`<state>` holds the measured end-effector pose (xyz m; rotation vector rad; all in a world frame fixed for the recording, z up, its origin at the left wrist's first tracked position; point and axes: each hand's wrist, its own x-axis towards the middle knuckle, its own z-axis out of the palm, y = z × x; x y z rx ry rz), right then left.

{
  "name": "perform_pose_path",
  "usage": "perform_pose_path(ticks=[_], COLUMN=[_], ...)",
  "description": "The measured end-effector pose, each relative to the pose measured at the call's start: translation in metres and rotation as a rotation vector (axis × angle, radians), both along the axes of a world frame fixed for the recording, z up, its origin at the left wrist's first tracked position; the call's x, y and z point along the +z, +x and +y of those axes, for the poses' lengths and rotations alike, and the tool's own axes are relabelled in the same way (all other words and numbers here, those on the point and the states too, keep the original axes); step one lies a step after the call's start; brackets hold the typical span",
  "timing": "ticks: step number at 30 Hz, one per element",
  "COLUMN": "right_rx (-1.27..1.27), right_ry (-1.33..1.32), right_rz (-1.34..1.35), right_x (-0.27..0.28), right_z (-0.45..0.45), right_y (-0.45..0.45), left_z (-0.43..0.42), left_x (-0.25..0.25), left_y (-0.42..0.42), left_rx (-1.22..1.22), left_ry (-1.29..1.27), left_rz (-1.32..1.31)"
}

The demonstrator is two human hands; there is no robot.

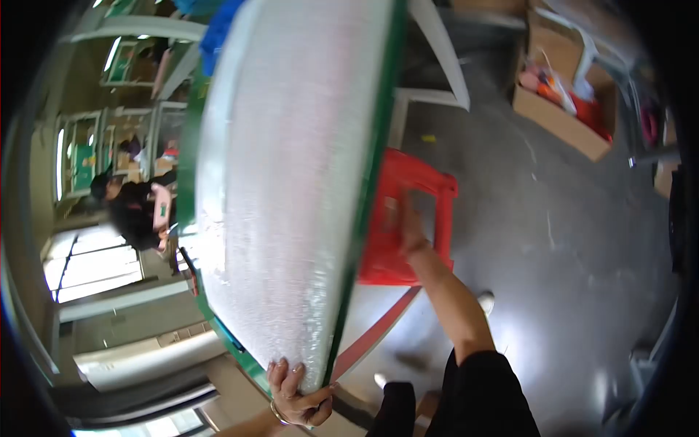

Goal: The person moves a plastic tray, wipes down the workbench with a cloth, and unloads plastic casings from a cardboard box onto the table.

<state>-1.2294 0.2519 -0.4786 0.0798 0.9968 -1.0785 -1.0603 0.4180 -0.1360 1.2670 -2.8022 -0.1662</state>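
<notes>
A long layer of translucent bubble wrap [284,182] lies over the green table [188,153]. At its near end my left hand [295,397], with a bracelet at the wrist, has its bent fingers closed on the wrap near the table's corner. My right hand [409,222] is off to the right of the table edge, in front of a red plastic stool [386,255]. Motion smears its fingers, so I cannot tell whether it touches the stool or holds anything. Something faintly pinkish shows through the wrap.
An open cardboard box [557,120] with red and pink items stands on the grey floor [524,218]. White table legs [440,54] rise beyond the stool. A person in dark clothing [138,211] with a pink object is at the left. Blue material [218,33] lies at the far end.
</notes>
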Motion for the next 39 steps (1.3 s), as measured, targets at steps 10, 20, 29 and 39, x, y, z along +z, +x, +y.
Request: perform_pose_path(ticks=[10, 20, 29, 39], right_rx=[-0.558, -0.605, -0.341, 0.656], right_ry=[-0.148, 0.468, -0.100, -0.988], right_rz=[0.132, 0.435, 1.248, 2.102], right_x=[-0.023, 0.025, 0.246, 0.371], right_z=[0.220, 0.278, 0.099, -0.166], right_y=[-0.258, -0.333, -0.271, 0.018], left_z=[0.000, -0.004, -0.003, -0.031], left_x=[0.021, 0.024, 0.032, 0.077], left_y=[-0.004, 0.008, 0.025, 0.095], left_rx=[0.057, 0.021, -0.014, 1.108], left_ry=[0.077, 0.172, 0.278, -0.177], left_rz=[0.039, 0.108, 0.312, 0.536])
